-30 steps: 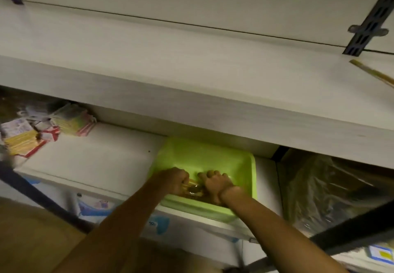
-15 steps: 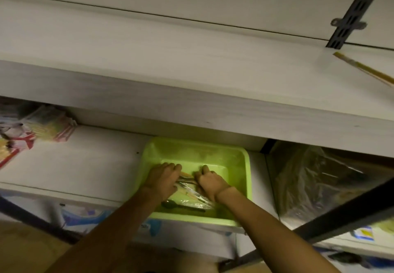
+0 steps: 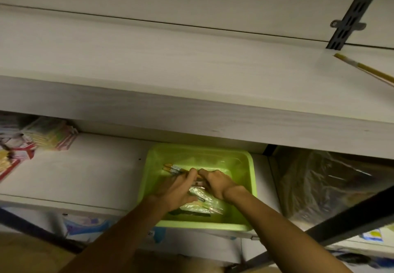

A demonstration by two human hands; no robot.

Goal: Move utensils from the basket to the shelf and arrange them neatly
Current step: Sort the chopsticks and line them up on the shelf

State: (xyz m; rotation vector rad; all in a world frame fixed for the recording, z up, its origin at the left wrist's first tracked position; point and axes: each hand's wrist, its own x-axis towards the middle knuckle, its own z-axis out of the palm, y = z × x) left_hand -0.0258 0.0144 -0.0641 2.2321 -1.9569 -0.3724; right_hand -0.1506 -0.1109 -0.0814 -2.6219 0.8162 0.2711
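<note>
A lime green basket (image 3: 251, 172) sits on the lower shelf (image 3: 89, 172) under the wide white upper shelf (image 3: 170, 76). Both my hands are inside it. My left hand (image 3: 177, 189) grips a bundle of wrapped chopsticks (image 3: 172, 169) whose ends stick out to the left. Close beside it, my right hand (image 3: 215, 182) has its fingers curled round the same bundle. Below the hands lie a clear plastic packet of utensils (image 3: 204, 203) and a dark spoon (image 3: 189, 213). One pair of chopsticks (image 3: 366, 70) lies on the upper shelf at the far right.
Colourful packets (image 3: 49, 134) are stacked at the left of the lower shelf. A clear plastic bag (image 3: 324, 185) fills the space right of the basket. A black slotted bracket (image 3: 349, 17) is fixed to the wall, and dark metal bars (image 3: 351, 221) cross the foreground.
Both hands have lifted a bundle of wrapped chopsticks out of the pile, so its ends now show to the left. The camera has shifted slightly.
</note>
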